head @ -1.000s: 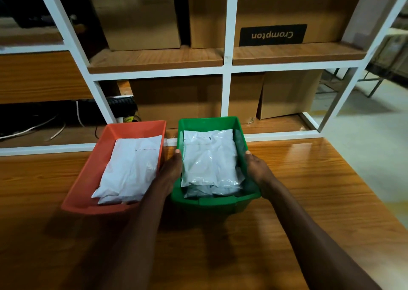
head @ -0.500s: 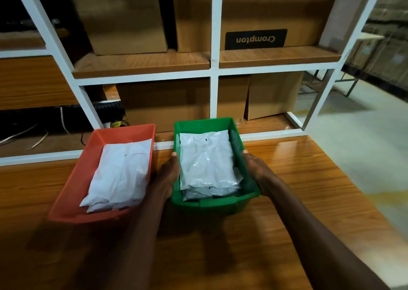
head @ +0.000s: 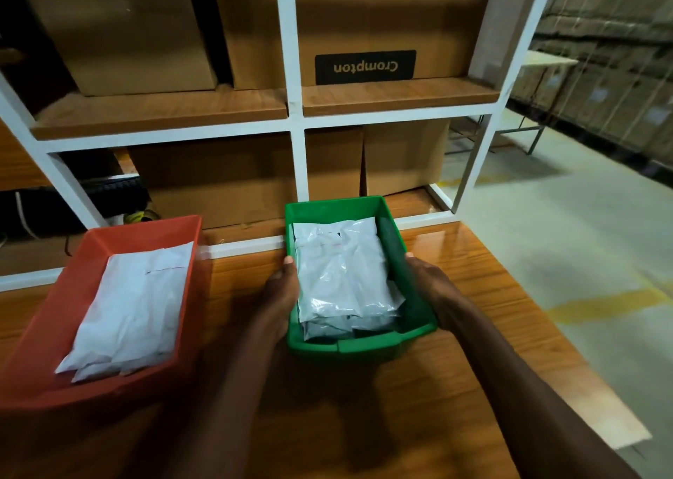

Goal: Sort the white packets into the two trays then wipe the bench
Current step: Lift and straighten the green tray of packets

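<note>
1. White packets [head: 342, 278] lie stacked in a green tray [head: 360, 345]; the left hand [head: 278, 296] grips its left wall and the right hand [head: 435, 292] grips its right wall, thumbs over the rim.
2. The green tray sits on a glossy wooden bench [head: 455, 387], near its back edge.
3. Just left of the left hand, a red tray [head: 47, 333] holds more white packets [head: 134, 311] and rests on the same bench, apart from the green tray.
4. Behind both trays stands a white-framed shelf unit [head: 296, 121] with wooden boards, filled with cardboard boxes [head: 378, 23]; one carries an upside-down "Crompton" label.
5. To the right, a pale concrete floor [head: 568, 260] with yellow markings stretches toward more stacked cartons.
</note>
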The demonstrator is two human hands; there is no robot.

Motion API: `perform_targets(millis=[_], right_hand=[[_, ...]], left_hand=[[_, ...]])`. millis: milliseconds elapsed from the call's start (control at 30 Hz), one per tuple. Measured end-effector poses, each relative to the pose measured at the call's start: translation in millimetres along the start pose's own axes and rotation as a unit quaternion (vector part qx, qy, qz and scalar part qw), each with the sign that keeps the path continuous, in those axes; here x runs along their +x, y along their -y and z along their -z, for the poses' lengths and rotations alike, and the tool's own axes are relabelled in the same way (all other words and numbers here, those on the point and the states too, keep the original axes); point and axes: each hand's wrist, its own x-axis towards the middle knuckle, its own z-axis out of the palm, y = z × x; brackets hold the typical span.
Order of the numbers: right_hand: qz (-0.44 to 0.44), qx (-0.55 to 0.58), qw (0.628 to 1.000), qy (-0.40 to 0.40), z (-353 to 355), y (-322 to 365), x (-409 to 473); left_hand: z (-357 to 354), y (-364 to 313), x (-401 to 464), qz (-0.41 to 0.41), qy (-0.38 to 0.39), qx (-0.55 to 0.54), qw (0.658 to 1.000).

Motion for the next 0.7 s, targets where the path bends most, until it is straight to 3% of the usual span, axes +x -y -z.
perform_targets(millis=[400, 700], right_hand=[[0.023, -0.037, 0.999, 0.032, 144.5, -11.8, 51.0], [0.003, 0.037, 0.999, 0.005, 219.4, -19.3, 71.5]], left_hand=[[-150.2, -18.7, -19.8, 0.005, -0.02, -0.042, 0.999], [-230.5, -35.3, -21.5, 0.011, -0.036, -0.038, 0.999]])
